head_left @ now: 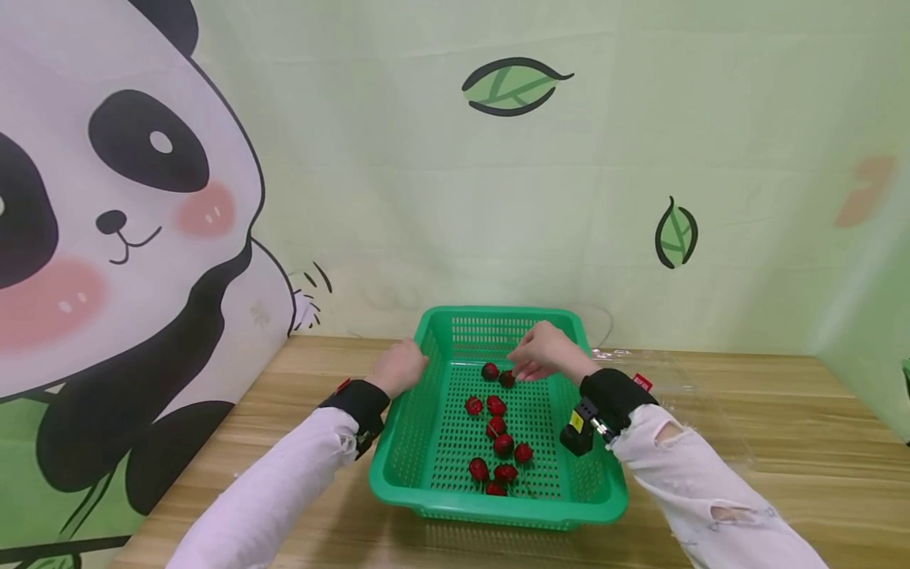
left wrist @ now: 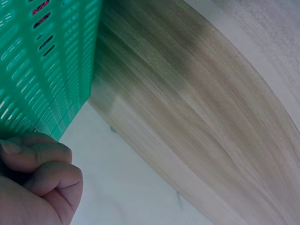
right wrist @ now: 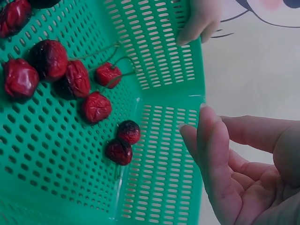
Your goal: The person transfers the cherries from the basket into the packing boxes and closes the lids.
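A green plastic basket (head_left: 490, 506) with slotted walls stands on the table, and several wrinkled dark-red cherries (head_left: 503, 446) lie on its floor. My left hand (head_left: 400, 367) holds the basket's left rim, its fingers curled over the edge. Over the far right part of the basket hovers my right hand (head_left: 547, 352), its fingers loosely bent with nothing between them. Two cherries (right wrist: 123, 140) lie side by side nearest to it. Thin green stems (right wrist: 126, 65) show on a few of the others in the right wrist view.
Behind the right arm, a clear plastic sheet or tray (head_left: 661, 375) lies on the wooden table (head_left: 796, 419). A pale green backdrop (head_left: 398, 197) with a panda and leaves rises right behind the table and along its left side.
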`<state>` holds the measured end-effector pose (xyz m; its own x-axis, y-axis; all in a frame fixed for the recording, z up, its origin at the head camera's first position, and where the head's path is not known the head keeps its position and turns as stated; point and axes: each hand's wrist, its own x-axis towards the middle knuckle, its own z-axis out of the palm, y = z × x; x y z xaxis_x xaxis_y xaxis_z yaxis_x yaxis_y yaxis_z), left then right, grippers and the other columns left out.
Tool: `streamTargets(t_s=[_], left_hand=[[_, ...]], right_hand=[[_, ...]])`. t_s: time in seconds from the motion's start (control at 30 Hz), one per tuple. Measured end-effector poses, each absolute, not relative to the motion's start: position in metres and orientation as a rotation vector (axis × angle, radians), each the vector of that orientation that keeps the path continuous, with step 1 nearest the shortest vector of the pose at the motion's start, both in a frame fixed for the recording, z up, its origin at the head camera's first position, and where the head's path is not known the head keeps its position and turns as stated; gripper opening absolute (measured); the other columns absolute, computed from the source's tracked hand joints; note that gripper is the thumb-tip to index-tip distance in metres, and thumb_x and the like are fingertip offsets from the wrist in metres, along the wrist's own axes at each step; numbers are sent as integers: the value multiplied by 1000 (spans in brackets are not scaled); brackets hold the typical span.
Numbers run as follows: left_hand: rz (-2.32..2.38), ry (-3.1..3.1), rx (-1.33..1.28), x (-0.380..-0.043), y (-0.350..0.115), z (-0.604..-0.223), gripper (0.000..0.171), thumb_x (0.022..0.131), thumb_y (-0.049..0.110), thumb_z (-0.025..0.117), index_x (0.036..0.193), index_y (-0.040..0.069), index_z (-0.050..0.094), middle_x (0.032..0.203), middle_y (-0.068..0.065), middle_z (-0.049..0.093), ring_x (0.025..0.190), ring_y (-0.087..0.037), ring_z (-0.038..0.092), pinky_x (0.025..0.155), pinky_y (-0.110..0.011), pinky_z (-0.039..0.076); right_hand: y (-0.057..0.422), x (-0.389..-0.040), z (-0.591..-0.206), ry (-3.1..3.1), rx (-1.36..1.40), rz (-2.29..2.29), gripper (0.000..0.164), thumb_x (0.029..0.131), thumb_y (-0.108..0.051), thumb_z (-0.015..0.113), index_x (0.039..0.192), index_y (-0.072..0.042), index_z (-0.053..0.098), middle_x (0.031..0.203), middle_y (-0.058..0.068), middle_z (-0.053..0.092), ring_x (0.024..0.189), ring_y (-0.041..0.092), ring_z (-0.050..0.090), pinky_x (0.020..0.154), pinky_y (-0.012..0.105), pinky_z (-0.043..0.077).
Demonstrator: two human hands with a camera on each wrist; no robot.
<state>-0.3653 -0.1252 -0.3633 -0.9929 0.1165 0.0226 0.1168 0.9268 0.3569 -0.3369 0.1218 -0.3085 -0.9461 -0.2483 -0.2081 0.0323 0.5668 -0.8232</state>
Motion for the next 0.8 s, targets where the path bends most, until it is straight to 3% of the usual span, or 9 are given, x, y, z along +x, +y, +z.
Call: streamTargets(t_s=[0.13,0.27,0.53,0.8], left_hand=[[-584,-3090,-156,-365,-124,-364,38,107,17,48,125,-15,56,113,-30,67,103,-43,69,86,-51,57],[-595,-3095,-157,-365,-125,-363,38,107,17,48,126,-15,56,112,-30,66,102,-42,69,86,-51,57],[-609,-3090,-155,-365,-126,-363,38,107,17,48,125,-15,57,113,-30,66,103,-43,68,87,-51,56],[-577,-3089,-190,-365,-126,-363,40,107,17,47,126,-17,55,113,-31,65,104,-44,68,88,-52,56]], right_hand=[[123,-356,-332,2489,-182,-1327,27,98,-9,69,117,10,70,93,23,77,65,15,73,69,32,63],[129,-382,-361,2455,-256,-1364,24,95,-15,75,109,4,72,87,19,77,68,21,74,68,35,63],[107,-340,-332,2484,-227,-1320,25,100,-4,65,116,14,68,92,25,75,59,10,66,68,31,61],[109,-364,-363,2449,-269,-1335,20,95,-14,74,106,4,74,90,20,75,76,27,74,74,37,62]])
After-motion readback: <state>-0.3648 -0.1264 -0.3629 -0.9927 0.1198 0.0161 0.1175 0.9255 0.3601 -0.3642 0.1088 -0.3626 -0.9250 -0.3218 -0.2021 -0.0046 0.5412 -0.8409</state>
